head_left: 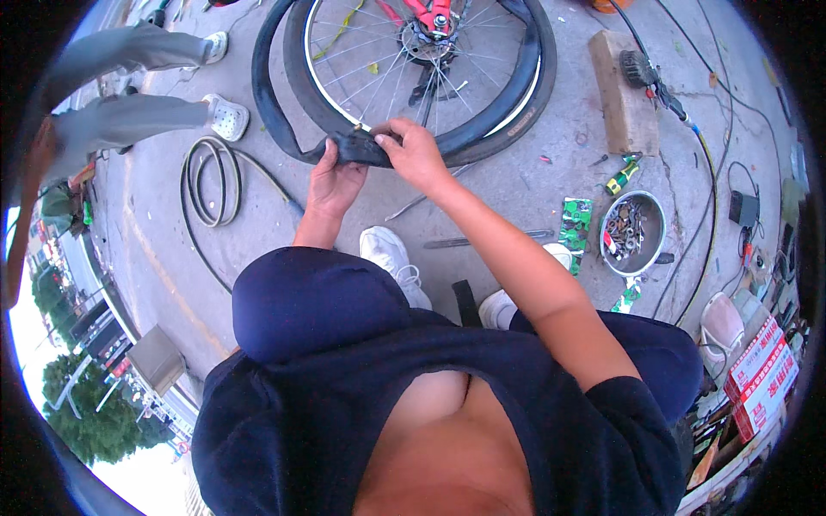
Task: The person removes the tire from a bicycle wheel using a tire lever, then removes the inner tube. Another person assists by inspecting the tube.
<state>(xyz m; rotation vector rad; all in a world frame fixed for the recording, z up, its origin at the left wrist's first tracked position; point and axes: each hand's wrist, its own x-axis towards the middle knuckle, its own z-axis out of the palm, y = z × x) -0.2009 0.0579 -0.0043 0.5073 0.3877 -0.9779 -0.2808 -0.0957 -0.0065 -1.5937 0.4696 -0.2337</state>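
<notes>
A black inner tube lies partly off a bicycle wheel and loops out past the wheel's left side. My left hand grips the tube from below, thumb up along its side, near the tyre's front edge. From the right, my right hand pinches the same stretch, with its fingertips on top. A small brassy tip, perhaps the valve, shows by the fingers. What lies under the right fingers is hidden.
To the left lies a coiled hose, with a person's legs beyond it. On the right are a wooden block, a wire brush, a green screwdriver, a metal bowl of small hardware, green patches and cables. A flat bar lies near my feet.
</notes>
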